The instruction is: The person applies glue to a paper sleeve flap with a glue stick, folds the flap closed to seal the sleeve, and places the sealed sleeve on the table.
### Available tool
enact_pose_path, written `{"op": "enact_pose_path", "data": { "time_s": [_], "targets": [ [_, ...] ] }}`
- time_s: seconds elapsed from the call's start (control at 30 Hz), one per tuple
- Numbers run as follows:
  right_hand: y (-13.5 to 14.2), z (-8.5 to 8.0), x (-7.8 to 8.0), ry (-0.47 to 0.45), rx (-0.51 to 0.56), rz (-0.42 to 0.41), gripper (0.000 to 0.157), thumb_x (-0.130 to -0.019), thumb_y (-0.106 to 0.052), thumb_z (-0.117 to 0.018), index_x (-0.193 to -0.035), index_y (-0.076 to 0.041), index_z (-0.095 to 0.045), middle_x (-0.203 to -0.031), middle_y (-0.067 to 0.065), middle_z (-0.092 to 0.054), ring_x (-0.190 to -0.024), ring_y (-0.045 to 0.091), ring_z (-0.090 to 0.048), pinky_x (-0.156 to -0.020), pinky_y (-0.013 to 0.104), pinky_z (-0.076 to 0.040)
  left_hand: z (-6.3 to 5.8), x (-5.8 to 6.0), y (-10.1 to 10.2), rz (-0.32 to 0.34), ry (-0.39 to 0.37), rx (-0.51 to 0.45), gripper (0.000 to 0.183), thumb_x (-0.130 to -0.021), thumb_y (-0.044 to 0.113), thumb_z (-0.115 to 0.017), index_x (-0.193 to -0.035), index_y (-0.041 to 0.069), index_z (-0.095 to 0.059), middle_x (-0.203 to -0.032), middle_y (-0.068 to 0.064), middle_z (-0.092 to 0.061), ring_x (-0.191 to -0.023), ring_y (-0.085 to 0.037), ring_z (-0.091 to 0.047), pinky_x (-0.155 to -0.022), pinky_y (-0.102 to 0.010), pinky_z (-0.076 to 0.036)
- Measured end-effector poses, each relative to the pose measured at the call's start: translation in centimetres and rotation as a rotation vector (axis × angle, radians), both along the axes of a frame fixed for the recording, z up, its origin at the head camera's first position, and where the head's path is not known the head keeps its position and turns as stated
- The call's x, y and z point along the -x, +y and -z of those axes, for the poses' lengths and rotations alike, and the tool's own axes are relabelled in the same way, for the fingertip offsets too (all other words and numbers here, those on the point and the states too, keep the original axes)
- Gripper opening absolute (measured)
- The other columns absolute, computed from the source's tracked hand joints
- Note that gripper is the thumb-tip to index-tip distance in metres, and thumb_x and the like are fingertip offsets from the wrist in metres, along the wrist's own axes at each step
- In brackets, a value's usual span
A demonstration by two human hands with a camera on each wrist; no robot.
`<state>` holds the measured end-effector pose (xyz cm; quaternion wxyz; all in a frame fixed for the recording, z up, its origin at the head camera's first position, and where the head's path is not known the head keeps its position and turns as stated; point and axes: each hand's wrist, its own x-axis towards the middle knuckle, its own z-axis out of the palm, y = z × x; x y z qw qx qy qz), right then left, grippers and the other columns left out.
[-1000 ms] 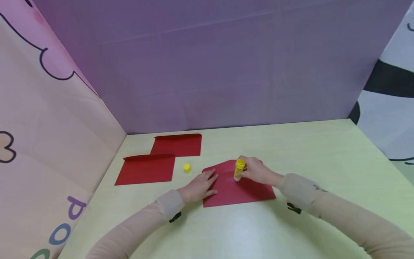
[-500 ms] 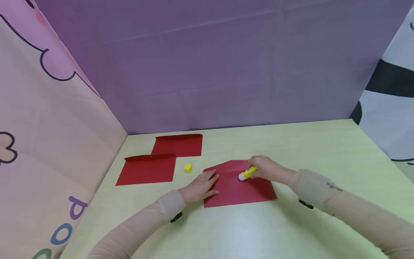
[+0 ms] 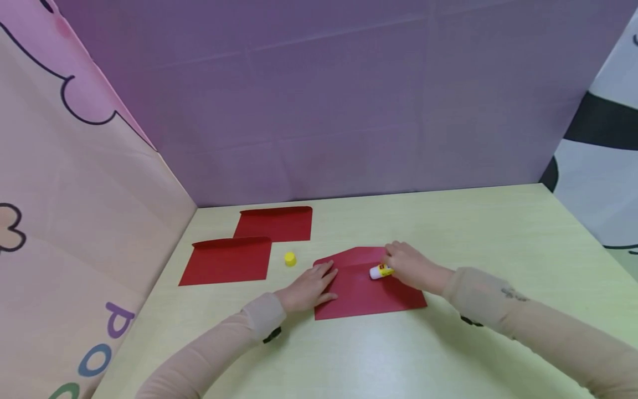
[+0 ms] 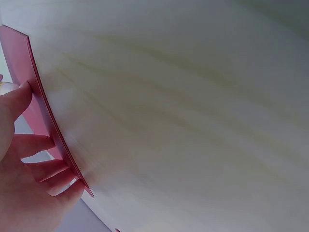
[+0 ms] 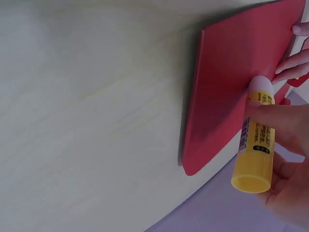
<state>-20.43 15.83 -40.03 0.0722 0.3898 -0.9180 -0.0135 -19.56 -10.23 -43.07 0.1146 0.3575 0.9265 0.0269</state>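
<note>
A red envelope [image 3: 349, 302] lies on the table with its flap folded out toward the back. My left hand [image 3: 306, 288] rests on its left side, fingers spread and fairly straight; the left wrist view shows these fingertips [image 4: 60, 166] pressing on the red paper. In my right hand [image 3: 411, 267] is a yellow glue stick [image 5: 258, 137], gripped between thumb and fingers. It is tilted, its white tip [image 3: 374, 273] at the envelope's surface below the flap crease. Left of the envelope stands the yellow cap [image 3: 290, 259].
Two more red envelopes, one nearer [image 3: 226, 263] and one farther [image 3: 276, 224], lie at the back left of the pale table [image 3: 478, 227]. A purple backdrop [image 3: 309, 111] rises behind the table, with a printed cloth panel [image 3: 75, 210] along the left side.
The glue stick has gone from nearly upright to tilted low, its tip shifting slightly right. My right hand has moved right with it. The left hand has stayed on the envelope.
</note>
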Motion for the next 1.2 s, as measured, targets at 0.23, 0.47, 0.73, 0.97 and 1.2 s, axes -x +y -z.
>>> {"op": "enact_pose_path", "data": {
  "time_s": [0.23,0.47,0.73,0.97,1.2],
  "targets": [
    [0.6,0.5,-0.5,0.049,0.011,0.037,0.034,-0.067,-0.013,-0.077,-0.093,0.000,-0.060,-0.089,0.012,-0.054,-0.082,0.023,-0.048,-0.074,0.035,-0.045,0.0,0.0,0.0,-0.001,0.001,0.001,0.067,-0.085,0.041,-0.053,-0.138,0.007,-0.029,-0.144,-0.011,-0.022,-0.131,-0.025,-0.022,-0.102,-0.036,-0.029],
    [1.7,0.7,-0.8,0.035,0.147,0.106,0.040,-0.065,-0.013,-0.078,-0.097,-0.001,-0.056,-0.091,0.011,-0.054,-0.085,0.022,-0.049,-0.074,0.033,-0.048,0.0,0.0,0.0,0.004,0.006,-0.002,0.067,-0.086,0.040,-0.053,-0.138,0.006,-0.030,-0.144,-0.013,-0.022,-0.131,-0.026,-0.022,-0.103,-0.037,-0.028],
    [3.9,0.8,-0.3,-0.053,0.448,0.162,0.036,-0.069,0.000,-0.072,-0.098,0.004,-0.051,-0.091,0.012,-0.054,-0.083,0.024,-0.053,-0.071,0.037,-0.050,-0.1,-0.1,0.0,-0.017,-0.015,0.010,0.069,-0.085,0.042,-0.054,-0.139,0.008,-0.028,-0.145,-0.010,-0.021,-0.131,-0.024,-0.021,-0.103,-0.036,-0.027],
    [6.3,0.1,0.5,-0.139,0.669,0.276,0.031,-0.075,0.008,-0.063,-0.100,0.011,-0.045,-0.091,0.025,-0.057,-0.081,0.035,-0.057,-0.070,0.046,-0.049,-0.1,-0.1,0.1,-0.016,-0.014,0.010,0.069,-0.085,0.042,-0.053,-0.139,0.008,-0.027,-0.145,-0.011,-0.020,-0.131,-0.024,-0.020,-0.103,-0.036,-0.027],
    [8.6,0.1,1.4,-0.243,0.799,0.396,0.036,-0.080,0.006,-0.057,-0.108,0.016,-0.037,-0.099,0.034,-0.052,-0.090,0.046,-0.054,-0.075,0.050,-0.047,-0.1,-0.2,0.0,-0.024,-0.015,0.010,0.069,-0.085,0.042,-0.053,-0.139,0.008,-0.027,-0.145,-0.010,-0.019,-0.132,-0.024,-0.020,-0.103,-0.036,-0.027]
  ]
}}
